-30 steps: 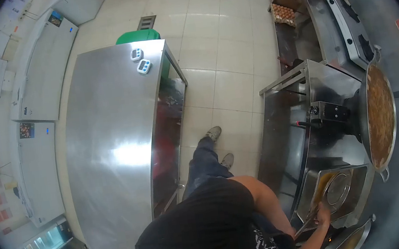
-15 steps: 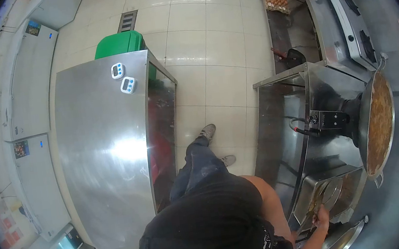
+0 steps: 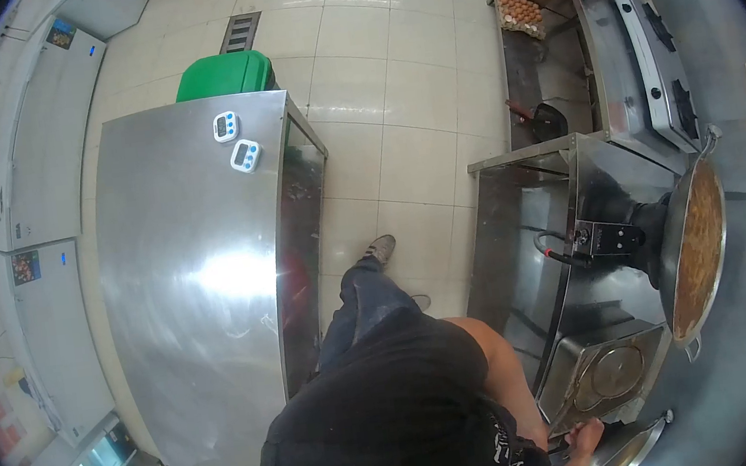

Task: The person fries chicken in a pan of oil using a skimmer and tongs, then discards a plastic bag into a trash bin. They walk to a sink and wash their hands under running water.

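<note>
Nearest to the right hand, at the lower right of the frame: a steel tray, set on a narrow steel tabletop. Should handle as stiff and not fragile, fairly light if bare, heavier with liquid inside. Could prove slippery where greasy, and perhaps hot, so best taken by two opposite rims, level, with dry cloth between skin and metal. Looks rectangular and straight-walled, dull silver with brownish marks inside. Shows a round outline within the walls; cannot tell whether a separate piece or part of the bottom.

Just below the tray, partly cut off by the bottom of the frame: a wide pan with a pale, curved rim, close to the right hand. Fingers of the right hand curled in, but too small in view to tell whether closed on anything. Left arm bent along the body, with the hand and its fingers hidden; cannot tell their state.

Further up the right side of the frame: a large wok with brown contents, tilted-looking through the curved lens. At the upper right: a white cooktop and, on a shelf, eggs. Across the left of the frame: a broad steel tabletop, bearing two timers near the far end, with a green bin just beyond.
</note>
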A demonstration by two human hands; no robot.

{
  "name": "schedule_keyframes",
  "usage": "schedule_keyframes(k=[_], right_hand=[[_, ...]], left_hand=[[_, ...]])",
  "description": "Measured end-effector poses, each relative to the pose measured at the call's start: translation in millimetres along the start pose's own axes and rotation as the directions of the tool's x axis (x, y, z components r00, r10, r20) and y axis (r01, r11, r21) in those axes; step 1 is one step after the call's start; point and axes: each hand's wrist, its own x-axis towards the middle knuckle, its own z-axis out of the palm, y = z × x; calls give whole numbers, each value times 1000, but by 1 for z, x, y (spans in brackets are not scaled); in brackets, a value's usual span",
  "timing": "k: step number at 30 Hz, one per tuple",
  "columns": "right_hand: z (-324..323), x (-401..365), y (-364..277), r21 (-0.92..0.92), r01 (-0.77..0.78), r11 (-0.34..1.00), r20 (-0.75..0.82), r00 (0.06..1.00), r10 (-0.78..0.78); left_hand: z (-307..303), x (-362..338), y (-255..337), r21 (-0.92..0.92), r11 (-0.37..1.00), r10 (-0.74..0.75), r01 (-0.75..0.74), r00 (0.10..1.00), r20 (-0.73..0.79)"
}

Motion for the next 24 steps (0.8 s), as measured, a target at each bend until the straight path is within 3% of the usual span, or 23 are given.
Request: schedule_keyframes(k=[4,7,9,11,13,15,17,18,19,20,21,22,23,24], right_hand=[[-13,-14,13,-324,38,945,12,999,-36],[-11,-34,20,-278,128,952,-86,984,-157],[0,-65,18,-277,123,953,-101,983,-156],[2,-67,26,-274,114,955,-121,981,-152],[-9,-43,54,-346,13,938,-169,983,-76],[-25,-35,67,-391,10,920,-178,980,-86],[-31,-35,75,-431,2,902,-192,977,-94],[-25,-55,68,-466,5,885,-138,987,-78],[-22,-68,66,-500,7,866,-86,995,-58],[-24,-69,71,-496,-1,868,-91,995,-51],[-26,-65,78,-567,171,806,-35,972,-231],[-30,-61,89,-624,323,711,26,919,-394],[-48,-26,107,-732,294,614,-36,884,-466],[-66,4,139,-817,230,528,-108,839,-533]], left_hand=[[-2,-3,2,7,1000,-21,21,1000,-9],[-12,-11,-2,16,999,-42,43,998,-41],[-30,-10,-12,16,998,-55,56,997,-54],[-62,-17,-31,95,985,-119,145,963,-243],[-77,-50,-49,45,995,-58,88,886,-459],[-106,-75,-68,109,989,-20,101,818,-575],[-138,-108,-92,8,989,-103,150,714,-692],[-188,-75,-147,42,997,-1,59,588,-809],[-183,-127,-138,78,990,6,118,516,-857],[-207,-135,-166,87,984,32,157,323,-946],[-228,-149,-198,115,979,93,168,138,-986],[-209,-207,-191,109,968,92,225,87,-992],[-237,-224,-234,1,991,-17,137,126,-992],[-262,-230,-291,75,976,100,203,-118,-988]])
